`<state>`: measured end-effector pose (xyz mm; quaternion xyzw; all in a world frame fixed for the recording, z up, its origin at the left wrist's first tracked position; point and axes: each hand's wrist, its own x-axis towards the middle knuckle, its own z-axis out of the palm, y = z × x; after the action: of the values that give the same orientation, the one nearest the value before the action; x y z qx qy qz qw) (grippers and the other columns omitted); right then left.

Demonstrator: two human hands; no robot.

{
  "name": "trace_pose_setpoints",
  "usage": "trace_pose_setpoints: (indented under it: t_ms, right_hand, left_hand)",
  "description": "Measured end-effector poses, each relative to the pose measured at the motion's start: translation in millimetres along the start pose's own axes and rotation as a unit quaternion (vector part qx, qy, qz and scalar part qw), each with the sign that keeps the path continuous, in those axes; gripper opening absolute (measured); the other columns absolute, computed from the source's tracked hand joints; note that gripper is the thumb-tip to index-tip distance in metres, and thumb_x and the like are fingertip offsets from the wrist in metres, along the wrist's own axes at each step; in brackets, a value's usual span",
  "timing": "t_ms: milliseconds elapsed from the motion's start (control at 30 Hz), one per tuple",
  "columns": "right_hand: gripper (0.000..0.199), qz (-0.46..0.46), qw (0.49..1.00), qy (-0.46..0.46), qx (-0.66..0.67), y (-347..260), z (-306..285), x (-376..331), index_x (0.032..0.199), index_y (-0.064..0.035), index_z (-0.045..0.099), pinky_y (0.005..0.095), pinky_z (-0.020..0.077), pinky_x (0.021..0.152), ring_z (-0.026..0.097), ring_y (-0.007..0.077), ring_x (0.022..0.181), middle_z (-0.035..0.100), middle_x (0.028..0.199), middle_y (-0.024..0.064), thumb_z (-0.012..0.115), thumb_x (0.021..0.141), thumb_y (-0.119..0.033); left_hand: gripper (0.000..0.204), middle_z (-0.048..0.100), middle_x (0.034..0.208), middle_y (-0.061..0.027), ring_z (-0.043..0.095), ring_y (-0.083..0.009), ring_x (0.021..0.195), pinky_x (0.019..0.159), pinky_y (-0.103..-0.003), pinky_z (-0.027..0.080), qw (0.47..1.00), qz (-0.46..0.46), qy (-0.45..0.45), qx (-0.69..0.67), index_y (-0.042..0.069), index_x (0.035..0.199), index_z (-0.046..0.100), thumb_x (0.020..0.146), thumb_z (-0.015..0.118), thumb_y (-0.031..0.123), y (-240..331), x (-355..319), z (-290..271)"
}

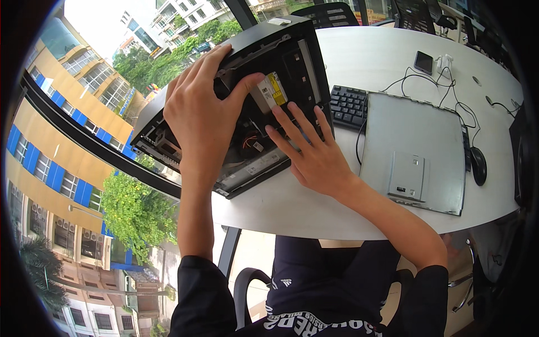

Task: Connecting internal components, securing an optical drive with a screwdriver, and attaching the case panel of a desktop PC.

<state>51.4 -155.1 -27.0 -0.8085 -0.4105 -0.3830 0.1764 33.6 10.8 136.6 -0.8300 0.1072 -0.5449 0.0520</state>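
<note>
At far left, past one dark window frame (101, 138), several buildings and one leafy tree (137, 208). Next, two bare hands, apart from each other. First the left hand (201, 106), clamped on the upper edge of one black computer case (313, 64), with four fingers over the outside and the thumb inside. Standing askew at the left end of one pale table (292, 216), with its open side toward the wearer. Inside, one metal drive (271, 91) with a yellow-and-white label, right at the left thumb tip, and a few orange wires (249, 141) lower down. Then the right hand (320, 160), with fingers spread over the opening, just below the drive; cannot tell whether touching. Farther right, one black keyboard (348, 105), one grey metal panel (415, 132) lying flat, one phone (424, 62), one small white object (444, 60) beside it, several tangled cables (435, 84) and one black mouse (478, 165).
</note>
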Motion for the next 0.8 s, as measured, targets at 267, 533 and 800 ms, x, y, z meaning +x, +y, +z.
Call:
trace_pose_setpoints:
  t_ms: [267,533,800]
  right_hand:
    - [0.072,0.017,1.000,-0.001,-0.013,-2,-9,-3,0.150,-0.0156,0.047,0.0633,0.0132,0.124,0.024,0.0307,0.154,0.026,0.167,0.0089,0.068,0.081,-0.014]
    - [0.066,0.026,1.000,0.007,0.011,-1,-5,-2,0.146,-0.0144,0.053,0.0627,0.0129,0.124,0.025,0.0293,0.154,0.027,0.167,0.0080,0.068,0.082,-0.014]
    - [0.067,0.033,0.999,0.003,-0.007,-4,-10,-1,0.146,-0.0066,0.050,0.0614,0.0154,0.123,0.026,0.0298,0.153,0.028,0.166,0.0108,0.066,0.082,-0.013]
  left_hand:
    - [0.045,0.078,0.103,-0.0093,0.075,-0.0229,0.091,0.082,-0.033,0.056,0.998,-0.006,-0.055,-0.018,0.017,0.122,0.075,0.087,0.077,0.045,-1,3,-8]
    - [0.038,0.076,0.113,-0.0077,0.073,-0.0287,0.099,0.086,-0.037,0.055,0.993,-0.072,-0.084,-0.050,0.013,0.119,0.075,0.090,0.073,0.038,5,4,-11]
    - [0.038,0.076,0.112,-0.0087,0.073,-0.0293,0.098,0.085,-0.038,0.055,0.992,-0.078,-0.079,-0.057,0.011,0.116,0.076,0.089,0.075,0.038,8,4,-13]
